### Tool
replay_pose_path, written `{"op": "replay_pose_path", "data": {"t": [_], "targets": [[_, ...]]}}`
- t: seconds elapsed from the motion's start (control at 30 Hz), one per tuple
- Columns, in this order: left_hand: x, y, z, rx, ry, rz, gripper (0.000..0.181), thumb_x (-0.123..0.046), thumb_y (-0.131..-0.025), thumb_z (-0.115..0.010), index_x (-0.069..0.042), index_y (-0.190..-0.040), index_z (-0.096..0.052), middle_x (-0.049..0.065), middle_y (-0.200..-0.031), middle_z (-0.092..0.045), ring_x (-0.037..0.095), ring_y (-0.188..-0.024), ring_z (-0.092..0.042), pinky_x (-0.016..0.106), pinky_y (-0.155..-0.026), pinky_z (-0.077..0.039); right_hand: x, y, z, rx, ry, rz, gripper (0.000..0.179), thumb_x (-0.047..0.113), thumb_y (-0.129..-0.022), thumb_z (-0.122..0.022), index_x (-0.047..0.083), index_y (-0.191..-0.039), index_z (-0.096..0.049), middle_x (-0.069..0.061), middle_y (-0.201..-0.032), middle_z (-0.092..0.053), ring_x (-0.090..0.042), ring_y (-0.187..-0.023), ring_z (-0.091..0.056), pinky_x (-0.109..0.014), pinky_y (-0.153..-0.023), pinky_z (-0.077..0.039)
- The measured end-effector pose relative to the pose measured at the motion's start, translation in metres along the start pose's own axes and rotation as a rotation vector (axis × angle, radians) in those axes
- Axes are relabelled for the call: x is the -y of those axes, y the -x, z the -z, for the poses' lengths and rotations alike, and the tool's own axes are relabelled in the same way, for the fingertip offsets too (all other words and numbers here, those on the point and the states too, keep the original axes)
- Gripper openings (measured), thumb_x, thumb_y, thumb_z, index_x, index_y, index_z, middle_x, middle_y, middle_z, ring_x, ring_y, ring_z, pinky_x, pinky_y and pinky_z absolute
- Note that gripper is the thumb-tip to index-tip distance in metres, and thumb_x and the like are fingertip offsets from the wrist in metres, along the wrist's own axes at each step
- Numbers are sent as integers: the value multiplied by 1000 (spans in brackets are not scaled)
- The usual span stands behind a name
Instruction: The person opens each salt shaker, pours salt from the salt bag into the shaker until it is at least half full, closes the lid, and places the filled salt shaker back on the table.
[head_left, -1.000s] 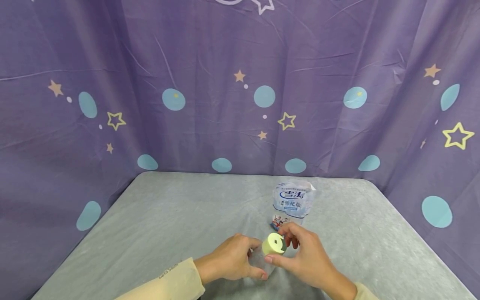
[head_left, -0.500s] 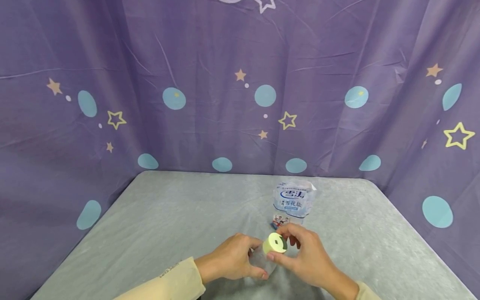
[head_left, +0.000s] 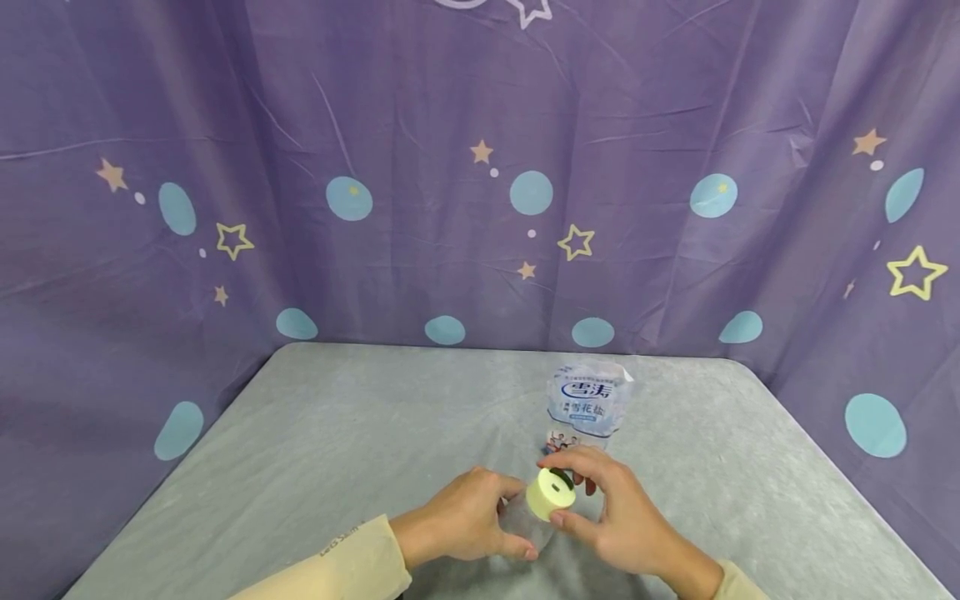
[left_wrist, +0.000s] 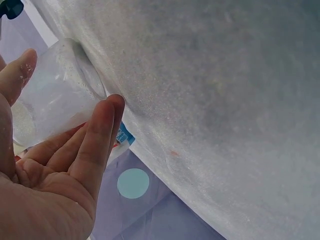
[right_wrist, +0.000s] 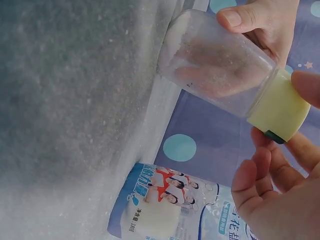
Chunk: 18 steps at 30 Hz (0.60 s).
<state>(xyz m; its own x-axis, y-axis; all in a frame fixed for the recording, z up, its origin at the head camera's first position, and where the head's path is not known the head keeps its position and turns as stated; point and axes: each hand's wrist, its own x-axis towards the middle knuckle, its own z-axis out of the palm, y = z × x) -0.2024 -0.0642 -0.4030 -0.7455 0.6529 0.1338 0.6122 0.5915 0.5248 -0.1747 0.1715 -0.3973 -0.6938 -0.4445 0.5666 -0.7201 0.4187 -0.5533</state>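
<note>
A clear plastic seasoning jar (right_wrist: 215, 60) with a pale yellow cap (head_left: 549, 497) stands on the table near its front. My left hand (head_left: 467, 517) grips the jar's body from the left, thumb on the near side and fingers behind. Thumb and fingers of my right hand (head_left: 626, 517) pinch the cap from the right. A dark green tab (right_wrist: 274, 136) shows at the cap's edge, beside my right fingertips. Through the jar wall (left_wrist: 65, 85) whitish residue is visible. Just beyond my right hand stands a blue and white salt bag (head_left: 588, 404).
A grey cloth covers the table (head_left: 360, 425). Behind and at both sides hangs a purple curtain (head_left: 420, 242) printed with stars and dots.
The cap has turned counterclockwise, its green tab swinging from the right side toward the back. My right thumb has shifted slightly rightward. The left hand keeps its place on the jar.
</note>
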Motion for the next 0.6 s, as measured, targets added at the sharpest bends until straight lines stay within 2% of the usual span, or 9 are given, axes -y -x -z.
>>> {"op": "replay_pose_path", "data": {"t": [0.2, 0.4, 0.5, 0.6], "targets": [[0, 1, 0, 12, 7, 12, 36, -43, -71, -93, -26, -96, -74, -17, -63, -55, -3, -59, -53, 19, -52, -42, -2, -1, 1, 39, -44, 61, 70, 0, -74, -84, 25, -135, -63, 5, -126, -64, -13, -102, -56, -31, -71, -46], [-1, 0, 1, 28, 14, 26, 35, -43, -72, -93, -25, -93, -72, -14, -61, -55, -1, -56, -52, 20, -50, -42, -4, -1, 2, 77, -73, 77, 69, -1, -77, -81, 20, -140, -61, -2, -133, -62, -17, -114, -53, -31, -75, -46], [-1, 0, 1, 30, 14, 27, 36, -43, -72, -93, -25, -96, -74, -14, -61, -55, -1, -56, -52, 20, -50, -42, -4, -1, 2, 81, -76, 62, 72, 1, -76, -83, 19, -142, -59, -3, -135, -61, -17, -114, -53, -32, -76, -46], [-1, 0, 1, 29, 15, 28, 38, -43, -72, -93, -25, -101, -76, -14, -61, -55, -2, -57, -53, 20, -51, -42, -4, 0, 1, 65, -72, 48, 73, 5, -76, -86, 20, -142, -58, -2, -135, -61, -14, -104, -54, -33, -75, -46]]}}
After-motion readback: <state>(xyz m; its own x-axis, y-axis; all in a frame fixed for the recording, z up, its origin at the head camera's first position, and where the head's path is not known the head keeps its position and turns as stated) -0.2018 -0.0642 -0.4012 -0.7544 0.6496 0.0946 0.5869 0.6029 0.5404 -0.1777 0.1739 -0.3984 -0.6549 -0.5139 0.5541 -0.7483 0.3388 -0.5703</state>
